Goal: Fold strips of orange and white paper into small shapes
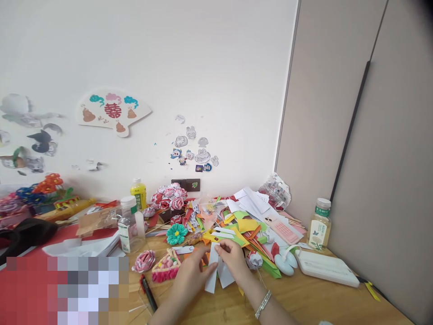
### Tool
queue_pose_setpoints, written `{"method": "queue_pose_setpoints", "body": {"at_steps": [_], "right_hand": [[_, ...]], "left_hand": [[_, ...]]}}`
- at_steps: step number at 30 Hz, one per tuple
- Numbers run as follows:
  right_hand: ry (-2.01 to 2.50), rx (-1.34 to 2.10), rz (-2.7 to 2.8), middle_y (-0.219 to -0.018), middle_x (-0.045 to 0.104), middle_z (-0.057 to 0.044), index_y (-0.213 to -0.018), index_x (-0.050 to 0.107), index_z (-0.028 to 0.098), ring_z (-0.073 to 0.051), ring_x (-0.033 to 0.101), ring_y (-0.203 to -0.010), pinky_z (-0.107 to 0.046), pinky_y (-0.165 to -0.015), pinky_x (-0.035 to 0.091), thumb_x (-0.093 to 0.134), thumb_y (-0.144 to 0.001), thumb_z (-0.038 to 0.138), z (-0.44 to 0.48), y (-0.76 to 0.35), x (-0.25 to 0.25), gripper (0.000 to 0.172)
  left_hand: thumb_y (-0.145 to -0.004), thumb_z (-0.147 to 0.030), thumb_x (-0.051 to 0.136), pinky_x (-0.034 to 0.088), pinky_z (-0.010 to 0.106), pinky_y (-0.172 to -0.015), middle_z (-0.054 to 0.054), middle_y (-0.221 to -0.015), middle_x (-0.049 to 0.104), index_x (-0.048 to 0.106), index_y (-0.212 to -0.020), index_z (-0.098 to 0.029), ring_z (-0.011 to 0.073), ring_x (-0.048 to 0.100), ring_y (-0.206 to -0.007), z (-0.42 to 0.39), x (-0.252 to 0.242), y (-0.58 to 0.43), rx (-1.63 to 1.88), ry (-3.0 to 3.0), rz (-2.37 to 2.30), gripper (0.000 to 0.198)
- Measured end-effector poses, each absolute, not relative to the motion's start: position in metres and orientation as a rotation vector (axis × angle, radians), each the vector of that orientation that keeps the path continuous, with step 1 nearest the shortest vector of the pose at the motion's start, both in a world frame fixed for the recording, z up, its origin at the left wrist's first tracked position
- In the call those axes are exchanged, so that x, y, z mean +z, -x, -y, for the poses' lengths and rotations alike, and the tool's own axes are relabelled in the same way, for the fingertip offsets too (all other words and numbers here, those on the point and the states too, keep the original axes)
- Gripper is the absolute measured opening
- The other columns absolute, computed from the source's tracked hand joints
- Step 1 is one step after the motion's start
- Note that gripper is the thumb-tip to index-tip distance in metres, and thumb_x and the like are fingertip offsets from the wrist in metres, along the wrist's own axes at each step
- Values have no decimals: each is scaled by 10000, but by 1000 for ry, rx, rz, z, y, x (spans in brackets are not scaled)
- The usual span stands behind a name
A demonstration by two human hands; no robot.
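Both my hands meet over the wooden desk and pinch a folded white paper piece. My left hand grips its lower left side with closed fingers. My right hand, with a silver bracelet on the wrist, holds the top edge between thumb and fingers. Just behind the hands lies a heap of coloured paper scraps.
A teal paper flower, pink paper roses, a clear bottle, a yellow bottle, a pen and a pink basket craft lie left. Right stand a white box, a white mouse and a small bottle.
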State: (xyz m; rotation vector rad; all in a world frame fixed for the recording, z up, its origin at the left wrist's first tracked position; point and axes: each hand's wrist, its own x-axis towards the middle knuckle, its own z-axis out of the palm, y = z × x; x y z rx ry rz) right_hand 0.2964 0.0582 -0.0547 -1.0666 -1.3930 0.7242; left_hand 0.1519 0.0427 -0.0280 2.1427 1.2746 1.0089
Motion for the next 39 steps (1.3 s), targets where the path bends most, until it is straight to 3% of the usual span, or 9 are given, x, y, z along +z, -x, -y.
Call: {"method": "queue_pose_setpoints", "body": {"at_steps": [3,9,13,17,28,35,39], "right_hand": [[1043,780,1368,-583,541,-6,-704,591,153,-117,463,-507,-226,-478,377,550,-683,380,-58,-295,-55,232],[930,946,1357,-749,593,-55,-868,599,160,-172,544,-684,-252,-537,435,581,-675,396,-50,-290,-49,305],[924,1007,1373,-752,584,-49,-917,589,170,-159,541,-653,-250,-525,431,581,-677,405,-50,-291,-50,336],[914,1013,1408,-738,582,-41,-901,593,164,-147,530,-631,-255,-543,421,587,-669,409,-53,-291,-55,338],[851,1151,1315,-813,603,-48,-879,605,171,-176,540,-758,-272,-630,414,567,-693,404,-47,-292,-43,301],[841,1179,1284,-728,579,-25,-789,602,159,-134,514,-662,-229,-564,381,564,-700,404,-46,-292,-42,264],[820,1231,1274,-677,548,-8,-797,595,155,-102,480,-594,-213,-537,360,550,-713,405,-47,-293,-43,267]], "left_hand": [[-656,-391,530,339,238,-568,33,-722,613,581,-917,-227,180,522,-635,-36,-28,-153,981,-2303,-1335,313],[-734,-389,418,351,223,-514,25,-698,614,554,-971,-198,144,504,-558,-36,-27,-157,946,-2233,-1255,334],[-721,-370,438,368,223,-522,33,-707,627,570,-929,-163,150,520,-591,-41,-29,-157,992,-2138,-1187,322],[-705,-373,461,376,234,-548,48,-732,634,598,-829,-148,161,524,-620,-43,-31,-155,1023,-2134,-1232,291],[-686,-367,490,422,257,-631,55,-823,642,584,-937,-157,183,552,-721,-46,-25,-153,1038,-2008,-1086,341],[-644,-395,532,406,230,-562,40,-704,631,604,-792,-149,174,536,-656,-48,-29,-152,1028,-2029,-1191,296],[-694,-421,463,407,229,-574,41,-697,630,603,-743,-146,172,535,-651,-47,-29,-153,1100,-2012,-1162,312]]}}
